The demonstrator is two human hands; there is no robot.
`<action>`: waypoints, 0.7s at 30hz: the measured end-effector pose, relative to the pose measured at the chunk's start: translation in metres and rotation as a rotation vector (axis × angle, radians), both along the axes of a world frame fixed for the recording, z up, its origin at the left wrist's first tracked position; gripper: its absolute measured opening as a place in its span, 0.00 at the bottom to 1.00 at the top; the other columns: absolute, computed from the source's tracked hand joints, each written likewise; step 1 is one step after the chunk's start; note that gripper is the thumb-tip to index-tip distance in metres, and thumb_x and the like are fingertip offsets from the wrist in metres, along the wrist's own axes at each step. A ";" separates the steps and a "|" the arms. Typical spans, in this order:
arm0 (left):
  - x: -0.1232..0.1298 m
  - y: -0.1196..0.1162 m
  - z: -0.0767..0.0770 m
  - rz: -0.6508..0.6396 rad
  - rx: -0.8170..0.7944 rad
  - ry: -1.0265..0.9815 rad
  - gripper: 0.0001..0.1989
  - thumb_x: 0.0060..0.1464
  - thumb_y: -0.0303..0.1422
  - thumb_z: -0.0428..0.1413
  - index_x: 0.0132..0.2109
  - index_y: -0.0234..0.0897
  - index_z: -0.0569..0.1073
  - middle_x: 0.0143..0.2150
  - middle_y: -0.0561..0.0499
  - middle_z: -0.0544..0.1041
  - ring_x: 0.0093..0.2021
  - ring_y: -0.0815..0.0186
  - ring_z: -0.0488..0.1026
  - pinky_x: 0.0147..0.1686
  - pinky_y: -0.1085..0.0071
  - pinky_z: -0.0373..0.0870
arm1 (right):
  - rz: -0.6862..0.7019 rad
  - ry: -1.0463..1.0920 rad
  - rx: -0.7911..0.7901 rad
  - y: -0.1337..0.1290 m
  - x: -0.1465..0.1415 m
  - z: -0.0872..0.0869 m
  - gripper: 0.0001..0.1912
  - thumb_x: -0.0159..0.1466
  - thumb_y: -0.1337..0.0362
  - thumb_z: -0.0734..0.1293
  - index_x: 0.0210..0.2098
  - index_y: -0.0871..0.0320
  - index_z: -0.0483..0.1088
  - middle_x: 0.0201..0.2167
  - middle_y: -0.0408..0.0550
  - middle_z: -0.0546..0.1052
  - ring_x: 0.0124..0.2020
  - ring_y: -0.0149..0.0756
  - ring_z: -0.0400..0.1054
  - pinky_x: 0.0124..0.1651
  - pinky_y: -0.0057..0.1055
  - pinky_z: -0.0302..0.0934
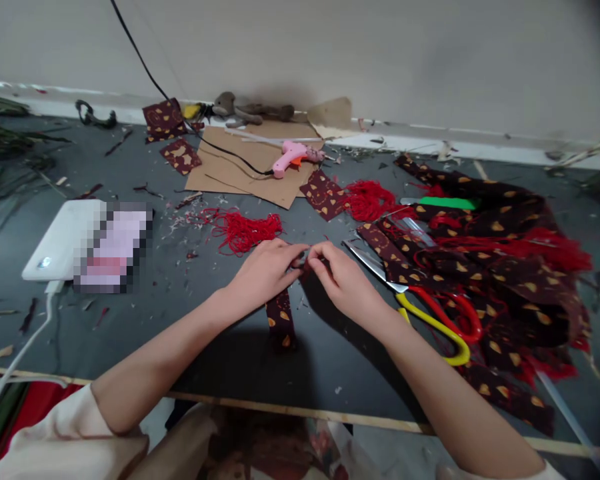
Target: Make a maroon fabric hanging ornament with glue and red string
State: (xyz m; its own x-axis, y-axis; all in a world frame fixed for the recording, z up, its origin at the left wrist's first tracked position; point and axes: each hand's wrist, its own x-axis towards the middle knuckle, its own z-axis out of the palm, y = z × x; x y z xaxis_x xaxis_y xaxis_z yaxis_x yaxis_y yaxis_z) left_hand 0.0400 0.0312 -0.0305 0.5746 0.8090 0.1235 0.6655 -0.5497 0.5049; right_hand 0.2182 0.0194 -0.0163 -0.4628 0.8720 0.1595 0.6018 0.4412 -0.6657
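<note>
My left hand (267, 270) is closed, its thumb and fingers around the upper end of a dark maroon fabric strip (281, 323) with gold drop-shaped prints. The strip's lower end extends toward me over the table. Close beside it, my right hand (340, 277) has thumb and forefinger pinched together near the left fingertips. A small dark bit shows between the two hands, too small to name. Just beyond the left hand lies a bundle of red thread (247, 230). Scissors (430, 313) with red and yellow handles lie partly open by my right forearm.
A pink glue gun (293, 158) rests on cardboard (230, 177), its black cord running up left. Patterned fabric (540, 287) with red threads and a green-handled tool (447, 203) lies at right. A white power bank (63, 240) and a phone (117, 247) lie left.
</note>
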 end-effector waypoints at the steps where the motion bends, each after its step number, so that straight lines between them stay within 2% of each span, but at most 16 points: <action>1: -0.001 0.000 0.001 0.018 -0.001 0.023 0.09 0.57 0.31 0.52 0.43 0.35 0.74 0.37 0.46 0.78 0.42 0.57 0.70 0.45 0.58 0.65 | -0.038 0.066 -0.029 -0.003 0.001 0.000 0.06 0.66 0.68 0.54 0.33 0.56 0.59 0.30 0.46 0.69 0.32 0.35 0.63 0.37 0.31 0.57; 3: -0.006 -0.001 0.004 0.020 -0.019 -0.022 0.08 0.57 0.32 0.51 0.35 0.36 0.75 0.33 0.49 0.77 0.39 0.60 0.70 0.46 0.59 0.63 | -0.095 0.154 -0.075 -0.005 0.004 -0.002 0.06 0.66 0.66 0.55 0.33 0.56 0.59 0.30 0.45 0.68 0.31 0.33 0.63 0.36 0.29 0.57; 5: -0.012 -0.003 0.008 0.014 -0.105 -0.166 0.07 0.57 0.33 0.52 0.36 0.37 0.74 0.33 0.52 0.77 0.36 0.65 0.71 0.46 0.63 0.64 | -0.108 0.221 -0.142 -0.006 0.006 -0.006 0.05 0.66 0.65 0.56 0.33 0.56 0.59 0.29 0.43 0.68 0.30 0.32 0.63 0.35 0.28 0.57; 9: -0.022 -0.008 0.014 0.039 -0.297 -0.329 0.08 0.57 0.35 0.52 0.35 0.36 0.73 0.30 0.53 0.75 0.30 0.70 0.70 0.33 0.74 0.65 | -0.099 0.347 -0.266 -0.010 0.004 -0.013 0.05 0.66 0.64 0.57 0.37 0.56 0.62 0.26 0.41 0.68 0.29 0.31 0.65 0.35 0.28 0.59; 12: -0.023 -0.011 0.012 0.115 -0.314 -0.404 0.09 0.57 0.35 0.51 0.33 0.36 0.72 0.28 0.53 0.73 0.29 0.70 0.69 0.31 0.76 0.64 | -0.072 0.304 -0.222 -0.014 -0.002 -0.016 0.10 0.67 0.63 0.56 0.44 0.56 0.66 0.30 0.44 0.71 0.32 0.32 0.66 0.38 0.30 0.60; 15: -0.021 -0.016 0.009 0.143 -0.358 -0.535 0.08 0.56 0.35 0.51 0.37 0.36 0.72 0.29 0.53 0.73 0.28 0.71 0.69 0.30 0.76 0.65 | 0.008 0.214 -0.128 -0.019 -0.009 -0.019 0.13 0.63 0.61 0.63 0.47 0.56 0.68 0.32 0.46 0.70 0.35 0.34 0.66 0.40 0.32 0.61; 19: -0.017 -0.019 0.005 0.126 -0.343 -0.583 0.05 0.55 0.32 0.52 0.38 0.37 0.71 0.31 0.53 0.74 0.29 0.72 0.70 0.31 0.77 0.66 | 0.070 0.275 -0.105 -0.023 -0.013 -0.022 0.05 0.62 0.63 0.65 0.35 0.57 0.72 0.31 0.46 0.70 0.35 0.34 0.66 0.40 0.32 0.61; 21: -0.018 -0.018 0.002 0.150 -0.322 -0.555 0.06 0.55 0.33 0.52 0.37 0.37 0.72 0.30 0.54 0.73 0.28 0.72 0.68 0.29 0.77 0.65 | 0.050 0.331 -0.117 -0.022 -0.011 -0.022 0.06 0.63 0.65 0.64 0.32 0.57 0.71 0.33 0.47 0.71 0.38 0.35 0.67 0.44 0.33 0.61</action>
